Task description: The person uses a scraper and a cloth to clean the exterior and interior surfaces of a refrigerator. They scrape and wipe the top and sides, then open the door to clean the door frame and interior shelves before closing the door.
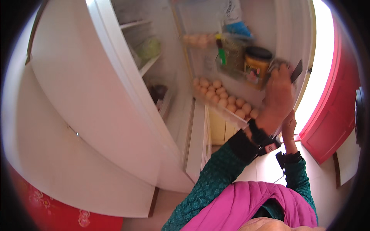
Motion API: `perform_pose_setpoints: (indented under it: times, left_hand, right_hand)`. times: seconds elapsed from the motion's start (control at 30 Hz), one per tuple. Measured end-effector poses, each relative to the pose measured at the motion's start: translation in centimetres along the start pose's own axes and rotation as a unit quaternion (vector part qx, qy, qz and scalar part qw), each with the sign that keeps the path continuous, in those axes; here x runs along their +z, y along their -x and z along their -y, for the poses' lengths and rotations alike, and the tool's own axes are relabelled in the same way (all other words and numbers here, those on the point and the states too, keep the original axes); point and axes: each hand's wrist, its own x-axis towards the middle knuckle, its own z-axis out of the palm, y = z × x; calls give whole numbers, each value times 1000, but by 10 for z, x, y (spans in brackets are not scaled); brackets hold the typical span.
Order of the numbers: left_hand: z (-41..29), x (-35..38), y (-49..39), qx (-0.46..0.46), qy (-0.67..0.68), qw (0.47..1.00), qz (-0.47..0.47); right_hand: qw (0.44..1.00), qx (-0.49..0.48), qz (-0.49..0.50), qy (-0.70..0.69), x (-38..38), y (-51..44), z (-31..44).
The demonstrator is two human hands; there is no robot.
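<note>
My left hand reaches into the door shelf of an open refrigerator, its fingers curled over a greyish, blurred item. A dark flat piece sticks out just right of those fingers; whether the hand holds it too is unclear. Left of the hand stands a jar with a black lid, beside a clear container with dark green contents. Below, a door shelf holds several eggs. My right hand is lower, by the door's outer edge, partly hidden; its grip cannot be made out.
More eggs and a white and blue bag are higher on the door. Inside the refrigerator, a pale green item lies on a shelf. A red door stands at right, beside a bright opening. Red patterned material is at lower left.
</note>
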Motion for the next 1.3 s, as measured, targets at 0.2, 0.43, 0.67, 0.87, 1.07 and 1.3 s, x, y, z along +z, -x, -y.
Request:
perform_pose_setpoints:
  times: [0.2,0.43,0.67,0.87,1.07,1.3]
  left_hand:
    - [-6,-11,5,-12,14,999,34]
    - [11,-43,70,-101,155,974,134]
    - [-26,-76,75,-146,269,944,121]
    - [-43,-79,70,-250,375,873,186]
    - [-29,-73,89,-156,344,918,123]
    - [-15,-97,97,-347,315,878,94]
  right_hand:
    - [1000,-13,6,0,-12,6,6]
    - [987,-93,124,-40,-35,8,20]
    - [912,-68,105,-390,-63,50,123]
    - [940,-169,106,-276,-80,70,165]
    - [956,-47,-60,-282,-102,36,174]
    - [930,-13,113,-349,-53,-40,168]
